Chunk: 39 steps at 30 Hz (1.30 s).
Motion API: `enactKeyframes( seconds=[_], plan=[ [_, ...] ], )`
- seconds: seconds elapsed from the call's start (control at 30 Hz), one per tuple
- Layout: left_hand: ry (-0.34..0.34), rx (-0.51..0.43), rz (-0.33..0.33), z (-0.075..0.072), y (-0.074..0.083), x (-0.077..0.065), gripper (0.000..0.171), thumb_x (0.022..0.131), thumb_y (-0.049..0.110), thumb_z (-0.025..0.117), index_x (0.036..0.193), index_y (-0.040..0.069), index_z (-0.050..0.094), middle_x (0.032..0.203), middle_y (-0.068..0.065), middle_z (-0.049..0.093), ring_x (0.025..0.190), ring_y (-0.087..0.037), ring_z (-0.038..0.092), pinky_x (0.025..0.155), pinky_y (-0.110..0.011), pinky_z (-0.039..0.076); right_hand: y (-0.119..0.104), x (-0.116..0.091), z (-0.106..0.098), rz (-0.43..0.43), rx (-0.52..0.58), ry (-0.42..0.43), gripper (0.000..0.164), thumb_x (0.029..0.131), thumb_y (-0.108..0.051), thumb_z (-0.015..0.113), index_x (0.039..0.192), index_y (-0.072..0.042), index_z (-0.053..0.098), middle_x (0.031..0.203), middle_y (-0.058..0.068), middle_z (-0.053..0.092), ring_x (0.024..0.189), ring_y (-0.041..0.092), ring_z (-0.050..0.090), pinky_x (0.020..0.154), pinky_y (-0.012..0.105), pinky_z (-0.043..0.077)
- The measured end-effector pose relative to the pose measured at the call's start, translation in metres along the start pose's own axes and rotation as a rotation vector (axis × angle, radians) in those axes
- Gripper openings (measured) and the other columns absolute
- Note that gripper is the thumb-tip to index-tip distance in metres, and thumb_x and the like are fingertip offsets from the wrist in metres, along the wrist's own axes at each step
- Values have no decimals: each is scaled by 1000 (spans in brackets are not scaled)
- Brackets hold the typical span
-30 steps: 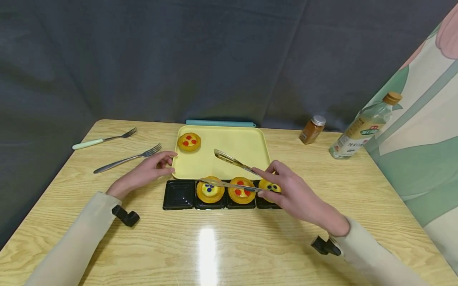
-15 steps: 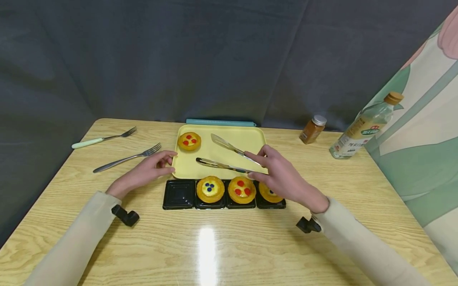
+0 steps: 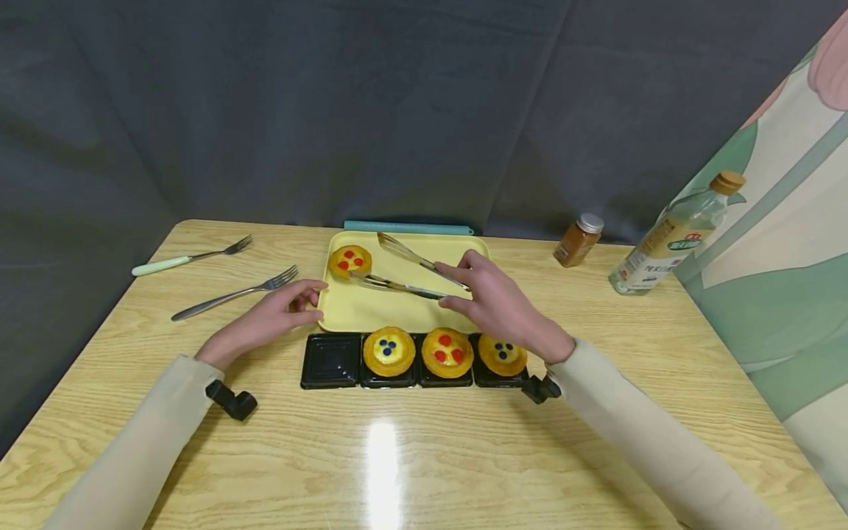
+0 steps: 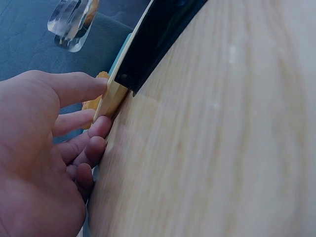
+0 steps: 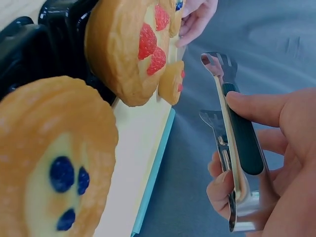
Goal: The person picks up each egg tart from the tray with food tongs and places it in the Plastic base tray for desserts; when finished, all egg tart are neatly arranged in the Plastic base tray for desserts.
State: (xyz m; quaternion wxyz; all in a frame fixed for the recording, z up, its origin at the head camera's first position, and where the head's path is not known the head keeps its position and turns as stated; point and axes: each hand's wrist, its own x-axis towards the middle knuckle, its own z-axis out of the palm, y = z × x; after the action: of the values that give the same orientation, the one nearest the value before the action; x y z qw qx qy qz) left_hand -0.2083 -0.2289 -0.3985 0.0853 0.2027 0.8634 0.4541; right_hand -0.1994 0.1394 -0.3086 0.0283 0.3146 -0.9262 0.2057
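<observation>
Above the yellow tray [image 3: 397, 315], my right hand [image 3: 500, 300] grips the tongs [image 5: 245, 140], prongs apart; one tip hangs at the red-topped tart [image 3: 349, 260] in its far left corner, contact unclear; my left hand [image 3: 280, 312], fingers loose, touches the left rim; the black container [image 3: 331, 361] holds three tarts [image 3: 447, 353].

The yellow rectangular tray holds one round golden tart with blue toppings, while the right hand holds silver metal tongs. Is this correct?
Not blue: the head view shows red toppings on this golden tart. The tray does hold one tart, and the right hand the tongs.
</observation>
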Motion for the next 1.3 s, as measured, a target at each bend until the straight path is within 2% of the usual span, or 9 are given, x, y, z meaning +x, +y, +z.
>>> enactKeyframes(
  seconds=[0.3, 0.57, 0.8, 1.1, 1.3],
  plan=[
    [1, 6, 13, 0, 0, 1, 54, 100, 15, 65, 145, -7, 45, 108, -13, 52, 91, -25, 45, 76, -32, 40, -2, 16, 5, 37, 3, -32, 54, 97, -24, 71, 146, -9, 53, 95, 8, 45, 79, 22, 42, 64, 34, 35],
    [1, 9, 17, 1, -1, 1, 55, 100, 15, 65, 146, -7, 44, 109, -12, 53, 91, -23, 45, 76, -31, 40, -1, 31, 12, 52, -5, -86, 54, 97, -22, 71, 146, -5, 54, 96, 14, 50, 81, 23, 43, 68, 34, 35],
    [4, 14, 13, 0, 0, 0, 54, 100, 15, 65, 146, -6, 44, 109, -12, 53, 91, -24, 46, 76, -32, 40, -1, 39, 18, 38, -10, -94, 53, 98, -21, 71, 145, -3, 54, 97, 17, 50, 80, 23, 42, 67, 33, 34],
    [2, 11, 6, 0, -1, 0, 53, 101, 15, 65, 146, -5, 45, 109, -12, 52, 91, -24, 46, 77, -33, 41, -1, 45, 25, 18, -6, -91, 53, 98, -21, 70, 145, -3, 54, 95, 13, 49, 81, 23, 43, 66, 33, 34],
    [1, 5, 8, 0, -1, 0, 53, 100, 15, 65, 145, -5, 45, 109, -12, 52, 91, -25, 46, 77, -32, 41, -1, 48, 28, 32, -10, -91, 52, 98, -20, 70, 144, -4, 55, 97, 15, 51, 81, 23, 44, 67, 32, 36]
  ],
)
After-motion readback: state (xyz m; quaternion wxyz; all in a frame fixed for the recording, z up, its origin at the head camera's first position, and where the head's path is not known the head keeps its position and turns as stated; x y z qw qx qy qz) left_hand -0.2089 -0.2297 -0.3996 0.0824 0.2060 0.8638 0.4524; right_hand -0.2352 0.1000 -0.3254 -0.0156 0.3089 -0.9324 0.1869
